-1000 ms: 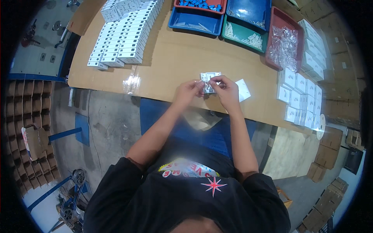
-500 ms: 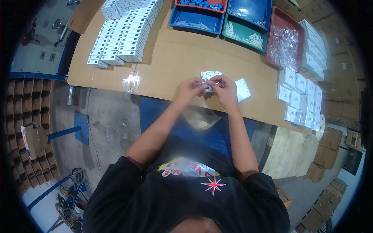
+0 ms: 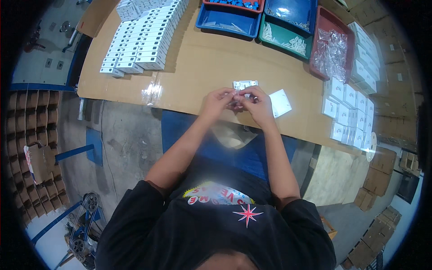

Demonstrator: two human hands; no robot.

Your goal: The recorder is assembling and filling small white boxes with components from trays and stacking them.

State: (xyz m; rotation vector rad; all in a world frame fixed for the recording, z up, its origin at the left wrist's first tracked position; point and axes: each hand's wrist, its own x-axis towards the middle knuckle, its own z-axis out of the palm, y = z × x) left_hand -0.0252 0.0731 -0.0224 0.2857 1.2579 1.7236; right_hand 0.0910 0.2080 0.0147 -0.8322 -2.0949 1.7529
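Note:
Near the table's front edge, my left hand [image 3: 220, 100] and my right hand [image 3: 258, 104] meet with fingertips pinched together. Whatever lies between them is too small and too covered to make out. Just beyond the fingers is a white plastic housing [image 3: 245, 84] with an open, moulded inside. My hands hide its near part. A flat white square plate [image 3: 280, 103] rests on the table to the right of my right hand.
White boxes [image 3: 139, 42] stand in long rows at the back left. Blue [image 3: 227, 27], green [image 3: 284, 41] and red [image 3: 317, 67] trays hold small parts and clear plastic bags. More white boxes [image 3: 348, 110] are stacked at the right on the brown table [image 3: 193, 67].
My hands have drawn closer together, fingertips now meeting in front of the white housing. More of them is off the housing, which stays nearly in place.

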